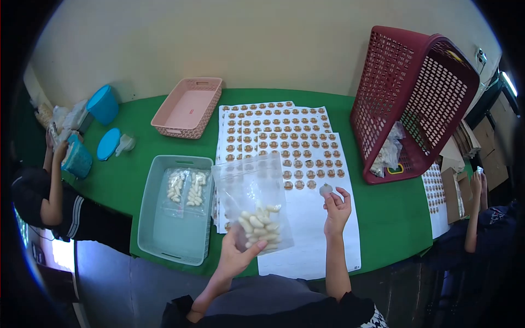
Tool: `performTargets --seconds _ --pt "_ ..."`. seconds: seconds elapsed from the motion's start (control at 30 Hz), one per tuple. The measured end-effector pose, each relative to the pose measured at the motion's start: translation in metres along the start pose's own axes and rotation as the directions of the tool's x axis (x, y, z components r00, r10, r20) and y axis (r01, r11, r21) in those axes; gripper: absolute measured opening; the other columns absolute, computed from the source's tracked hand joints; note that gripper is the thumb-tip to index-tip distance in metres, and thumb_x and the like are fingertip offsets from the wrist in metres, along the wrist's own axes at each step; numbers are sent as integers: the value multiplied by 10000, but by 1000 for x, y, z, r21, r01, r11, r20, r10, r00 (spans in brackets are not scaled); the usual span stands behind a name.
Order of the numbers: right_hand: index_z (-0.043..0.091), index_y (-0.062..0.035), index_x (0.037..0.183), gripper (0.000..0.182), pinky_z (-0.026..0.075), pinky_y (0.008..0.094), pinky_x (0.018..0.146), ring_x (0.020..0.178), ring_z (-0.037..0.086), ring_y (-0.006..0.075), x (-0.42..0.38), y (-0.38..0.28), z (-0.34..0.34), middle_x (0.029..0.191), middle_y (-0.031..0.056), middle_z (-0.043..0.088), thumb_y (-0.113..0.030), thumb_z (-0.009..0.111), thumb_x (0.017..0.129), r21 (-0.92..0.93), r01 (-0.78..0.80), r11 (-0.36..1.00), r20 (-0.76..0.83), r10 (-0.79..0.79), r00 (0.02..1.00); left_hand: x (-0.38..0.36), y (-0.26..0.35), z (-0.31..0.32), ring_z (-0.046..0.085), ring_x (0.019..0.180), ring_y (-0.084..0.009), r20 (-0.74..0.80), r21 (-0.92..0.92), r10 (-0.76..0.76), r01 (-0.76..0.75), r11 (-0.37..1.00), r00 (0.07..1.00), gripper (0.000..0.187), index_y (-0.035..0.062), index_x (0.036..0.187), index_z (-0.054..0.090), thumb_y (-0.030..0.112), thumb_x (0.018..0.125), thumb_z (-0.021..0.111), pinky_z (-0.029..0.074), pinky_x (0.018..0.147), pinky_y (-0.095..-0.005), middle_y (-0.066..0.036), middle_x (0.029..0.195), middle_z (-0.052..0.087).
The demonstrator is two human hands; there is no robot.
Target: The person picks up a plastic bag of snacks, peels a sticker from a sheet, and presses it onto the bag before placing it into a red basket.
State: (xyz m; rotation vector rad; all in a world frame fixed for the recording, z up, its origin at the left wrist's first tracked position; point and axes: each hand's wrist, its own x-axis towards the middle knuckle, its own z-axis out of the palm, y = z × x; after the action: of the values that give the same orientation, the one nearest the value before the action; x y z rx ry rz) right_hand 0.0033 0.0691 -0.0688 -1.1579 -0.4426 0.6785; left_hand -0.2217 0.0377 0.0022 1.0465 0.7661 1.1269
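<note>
My left hand [234, 258] grips the lower edge of a clear plastic bag [240, 186], thumb in front. White oblong pieces [261, 224] are gathered in the bottom of the bag. Between the fingertips of my right hand [337, 213] is a small round sticker [326, 189], its pale side showing. Beneath both hands lie overlapping sheets of round brown stickers [309, 240]; the lower part of the top sheet is bare white. Left of the bag, a grey-green tray [175, 240] holds two filled bags [186, 188].
A pink basket [188, 101] stands at the back. On the right a tall maroon basket [377, 87] lies on its side with filled bags [389, 150] inside. Blue containers [104, 104] and a blue lid [109, 144] are at left. A co-worker's hands show at each side.
</note>
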Motion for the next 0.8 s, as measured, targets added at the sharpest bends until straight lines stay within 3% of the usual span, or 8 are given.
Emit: performTargets --seconds 0.13,0.17,0.27,0.37,0.47,0.63,0.73,0.8 --pt "516 43 951 211 409 200 506 610 532 103 -37 -33 17 740 85 577 -44 554 763 -26 -38 999 266 44 963 1 -7 1 474 977 -177 56 -21 -49 51 998 997 477 -18 1114 327 27 720 591 409 818 -295 -123 1061 456" --pt "522 57 951 201 433 208 553 633 552 125 -50 -46 25 759 109 585 -22 535 767 0 -59 998 329 56 943 1 -8 -1 473 981 -185 60 105 -68 62 993 996 474 -14 1115 304 16 728 576 415 820 -303 -133 1067 445" --pt "527 74 972 205 472 237 671 750 584 180 -72 -63 35 831 156 589 34 485 776 46 -89 995 462 58 885 1 -14 0 471 988 -196 101 15 -111 110 994 989 488 -13 1126 279 10 732 566 422 814 -316 -135 1055 442" --pt "575 37 934 212 466 246 679 791 570 181 -80 -69 40 898 157 570 71 504 737 -65 337 939 606 -231 761 -1 -14 2 458 1004 -204 98 51 -93 88 995 991 503 -16 1134 265 8 732 565 406 829 -320 -141 1068 431" --pt "577 45 917 182 439 240 679 734 560 179 -85 -75 47 862 155 564 44 496 754 -121 535 836 674 -327 663 -1 -10 5 452 1007 -203 105 65 -81 74 995 991 517 -11 1137 276 18 722 583 390 841 -315 -135 1088 420" --pt "598 -6 908 228 437 226 640 703 548 144 -89 -69 43 805 93 549 67 542 699 -150 401 904 676 -202 708 -3 -13 2 451 995 -193 33 69 -105 102 992 994 552 -2 1145 288 44 702 614 382 842 -308 -118 1086 419" --pt "612 -28 893 248 436 217 613 695 547 136 -91 -67 45 782 77 536 68 565 669 -229 377 898 656 -143 741 0 -14 -1 467 979 -182 90 29 51 -54 998 995 598 -17 1158 254 92 707 632 406 816 -307 -137 1066 439" --pt "622 -32 871 236 436 213 599 685 548 134 -93 -70 48 777 83 538 60 572 660 -244 546 801 752 -200 629 1 -16 -1 488 944 -174 64 106 130 -136 985 989 560 -16 1134 294 88 703 636 413 805 -304 -133 1033 472"
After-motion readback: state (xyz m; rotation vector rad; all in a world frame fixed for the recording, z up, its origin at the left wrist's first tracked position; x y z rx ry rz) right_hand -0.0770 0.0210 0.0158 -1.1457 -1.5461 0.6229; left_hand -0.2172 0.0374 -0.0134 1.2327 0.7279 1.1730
